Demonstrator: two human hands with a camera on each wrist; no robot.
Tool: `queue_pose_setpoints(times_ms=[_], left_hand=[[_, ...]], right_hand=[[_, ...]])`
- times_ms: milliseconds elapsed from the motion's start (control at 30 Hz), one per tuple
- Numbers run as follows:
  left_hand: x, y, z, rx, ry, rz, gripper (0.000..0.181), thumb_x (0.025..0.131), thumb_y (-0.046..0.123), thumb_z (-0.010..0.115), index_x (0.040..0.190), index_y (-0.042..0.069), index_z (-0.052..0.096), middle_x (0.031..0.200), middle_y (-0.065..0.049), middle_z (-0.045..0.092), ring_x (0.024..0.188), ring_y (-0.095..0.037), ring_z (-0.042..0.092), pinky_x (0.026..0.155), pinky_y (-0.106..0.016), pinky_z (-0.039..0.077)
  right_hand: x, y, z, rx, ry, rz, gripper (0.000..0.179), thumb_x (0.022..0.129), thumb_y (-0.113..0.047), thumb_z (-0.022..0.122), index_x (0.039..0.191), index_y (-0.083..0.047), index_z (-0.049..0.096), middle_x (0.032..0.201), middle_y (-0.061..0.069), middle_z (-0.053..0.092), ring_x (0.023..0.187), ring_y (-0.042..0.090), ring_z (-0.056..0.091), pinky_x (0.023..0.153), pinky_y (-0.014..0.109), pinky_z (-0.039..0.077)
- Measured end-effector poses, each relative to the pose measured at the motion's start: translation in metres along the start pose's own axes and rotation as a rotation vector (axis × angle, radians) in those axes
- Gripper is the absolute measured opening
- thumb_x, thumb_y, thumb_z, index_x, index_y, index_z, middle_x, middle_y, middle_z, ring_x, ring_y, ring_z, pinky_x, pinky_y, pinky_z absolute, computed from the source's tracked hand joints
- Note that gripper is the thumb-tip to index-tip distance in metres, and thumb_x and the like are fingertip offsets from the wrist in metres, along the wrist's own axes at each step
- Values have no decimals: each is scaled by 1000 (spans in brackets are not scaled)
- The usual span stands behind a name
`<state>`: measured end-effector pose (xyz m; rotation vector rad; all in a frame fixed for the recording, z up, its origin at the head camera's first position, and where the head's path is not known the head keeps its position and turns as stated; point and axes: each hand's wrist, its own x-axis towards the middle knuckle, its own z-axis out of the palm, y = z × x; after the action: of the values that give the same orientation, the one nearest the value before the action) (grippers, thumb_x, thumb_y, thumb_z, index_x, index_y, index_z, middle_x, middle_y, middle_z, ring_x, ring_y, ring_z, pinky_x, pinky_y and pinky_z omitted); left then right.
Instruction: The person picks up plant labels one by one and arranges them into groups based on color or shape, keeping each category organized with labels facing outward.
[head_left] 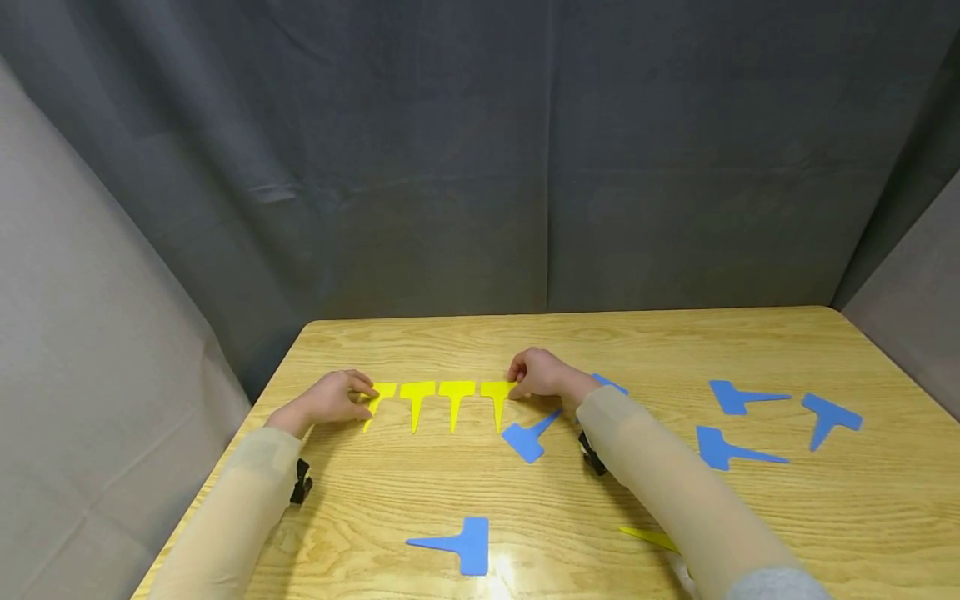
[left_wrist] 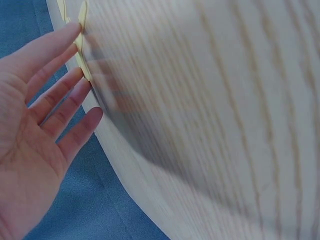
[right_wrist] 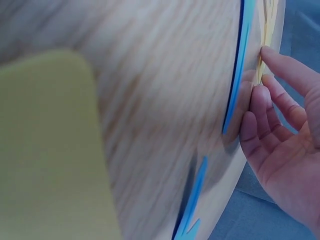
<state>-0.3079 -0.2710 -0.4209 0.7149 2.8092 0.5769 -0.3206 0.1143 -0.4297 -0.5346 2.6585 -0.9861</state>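
Observation:
Four-cornered yellow plant labels with pointed stems lie in a row on the table, stems toward me. My left hand (head_left: 335, 398) is at the row's left end, its fairly straight fingertips and thumb touching the leftmost yellow label (head_left: 385, 390), whose stem slants left. At the other end, my right hand (head_left: 543, 372) pinches the right edge of the rightmost yellow label (head_left: 495, 390) between thumb and bent fingers. Between them lie two more yellow labels, a left one (head_left: 417, 389) and a right one (head_left: 457, 388). A blue plant label (head_left: 527, 443) lies just below the right hand.
Another blue label (head_left: 474, 546) lies near the front. Several blue labels, including one with its stem toward me (head_left: 828, 412), are spread on the right. The right forearm partly covers a blue label (head_left: 609, 383) and a yellow one (head_left: 651, 537). A dark curtain (head_left: 450, 167) hangs behind the table.

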Motion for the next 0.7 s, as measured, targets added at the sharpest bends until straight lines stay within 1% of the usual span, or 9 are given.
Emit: queue_pose_setpoints(times_ms=[167,333,400,567,700], left_hand=[[0,3,0,-1,5,-12,36,80,15,80,112,0,73,125,-18,58,113,-37,56,95,-48,46],[0,5,0,5,4,-7,35,80,14,80,111,0,73,123,-19,59,112,-38,56,94,-48,46],[0,5,-1,5,2,-9,35,80,14,81,111,0,73,123,-19,59,112,-38,56,95,-48,46],[2,3,-2,8,5,-28,35,80,15,81,112,2,73,125,-17,58,114,-37,55,97,-49,44],[4,1,-3,10,4,-37,36,79,16,81,112,3,73,125,-16,59,114,-36,55,97,-48,44]], right_hand=[[-4,-2,-3,37,-7,16,21,78,-6,80,92,0,66,78,4,56,64,14,48,58,23,41],[-12,-4,-14,85,-33,19,23,84,-7,75,101,3,64,82,6,58,67,14,49,59,23,41],[-17,-5,-20,82,-39,0,24,85,-8,74,103,4,63,84,7,58,68,15,50,60,24,42],[-26,-7,-39,58,-49,-84,26,86,-7,72,106,7,61,88,9,59,75,19,55,67,29,46],[-33,-6,-53,16,-53,-148,22,87,-7,71,104,5,63,89,6,60,80,20,56,73,32,49]])
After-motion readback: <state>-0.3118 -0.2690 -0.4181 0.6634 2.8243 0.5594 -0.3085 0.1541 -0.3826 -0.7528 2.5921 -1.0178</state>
